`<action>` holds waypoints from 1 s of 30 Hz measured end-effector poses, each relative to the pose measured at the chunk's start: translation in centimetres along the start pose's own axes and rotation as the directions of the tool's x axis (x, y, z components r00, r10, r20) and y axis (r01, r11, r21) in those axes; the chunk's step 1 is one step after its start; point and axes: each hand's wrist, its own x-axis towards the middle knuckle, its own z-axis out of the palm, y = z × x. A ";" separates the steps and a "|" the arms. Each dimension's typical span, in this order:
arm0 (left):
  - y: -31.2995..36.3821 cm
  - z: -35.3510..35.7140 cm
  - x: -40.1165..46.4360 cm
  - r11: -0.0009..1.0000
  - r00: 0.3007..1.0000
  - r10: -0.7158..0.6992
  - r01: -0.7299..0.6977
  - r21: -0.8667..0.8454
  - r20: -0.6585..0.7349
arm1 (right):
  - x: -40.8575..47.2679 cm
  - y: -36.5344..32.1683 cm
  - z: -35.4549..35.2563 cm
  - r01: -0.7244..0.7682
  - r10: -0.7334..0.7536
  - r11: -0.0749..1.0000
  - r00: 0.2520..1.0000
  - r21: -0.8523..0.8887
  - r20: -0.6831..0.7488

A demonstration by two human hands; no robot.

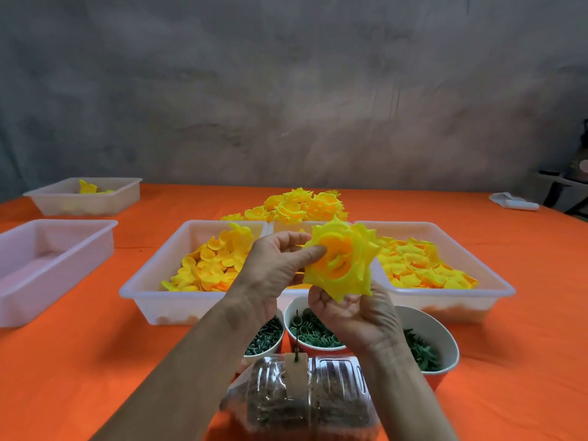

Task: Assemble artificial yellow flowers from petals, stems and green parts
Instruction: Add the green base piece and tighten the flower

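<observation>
Head view. Worktop (79, 361) covered in smooth orange cloth; broad bare stretches lie at near left and far right, and the far edge meets a mottled grey wall (286, 90).

Both hands are raised over the middle of the worktop. The left hand (280, 268) pinches the edge of a yellow flower (342, 259), thumb tip on the petal face and fingers curled behind. The right hand (359, 316) grips the flower from below, fingers curled round its underside; the stem is not visible. The flower is held in the air above the cups, in front of the trays. Its petals are thin, layered, pointed at the tips, with a deeper orange centre.

Three translucent white plastic trays with rolled rims stand side by side behind the hands. The left tray (152, 281) holds small rounded yellow petals; the right tray (496, 281) holds flatter yellow-orange petals; the middle one is mostly hidden. A heap of finished flowers (302, 203) lies just beyond them.

Far left: one tray (19, 281) near, and another tray (105, 198) farther back with a little yellow inside.

Near edge: three red paper cups of small dark green parts: left cup (264, 338), middle cup (313, 334), right cup (432, 338). A clear ribbed plastic bottle (302, 402) lies on its side, a thin dark pin (297, 335) upright on it.
</observation>
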 end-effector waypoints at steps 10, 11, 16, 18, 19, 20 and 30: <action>1.4 -0.6 -0.5 0.956 0.961 0.275 -0.277 0.098 0.042 | 0.0 -0.1 -0.4 0.029 0.062 0.920 0.974 -0.391 0.219; 1.5 -0.8 -0.6 0.953 0.960 0.277 -0.281 0.114 0.049 | -0.1 -0.1 -0.4 0.027 0.078 0.912 0.968 -0.409 0.238; 2.4 -1.9 -0.2 0.996 0.984 0.090 -0.087 -0.023 0.153 | 0.4 -0.6 -0.4 0.015 0.114 0.898 0.958 -0.441 0.263; 2.7 -2.1 0.0 0.997 0.988 0.024 -0.012 -0.082 0.151 | 0.7 -0.7 -0.5 0.016 0.112 0.897 0.959 -0.442 0.261; 2.7 -2.1 0.2 0.995 0.991 0.017 -0.004 -0.097 0.133 | 0.7 -0.7 -0.6 0.010 0.116 0.895 0.960 -0.446 0.255; 2.8 -2.1 0.2 0.994 0.994 0.024 -0.012 -0.112 0.111 | 0.8 -0.6 -0.7 0.009 0.118 0.892 0.961 -0.451 0.252; 3.1 -2.3 -1.9 0.854 0.867 0.498 -0.485 0.190 -0.028 | 1.4 -0.8 -1.7 0.051 0.019 0.941 0.979 -0.333 0.205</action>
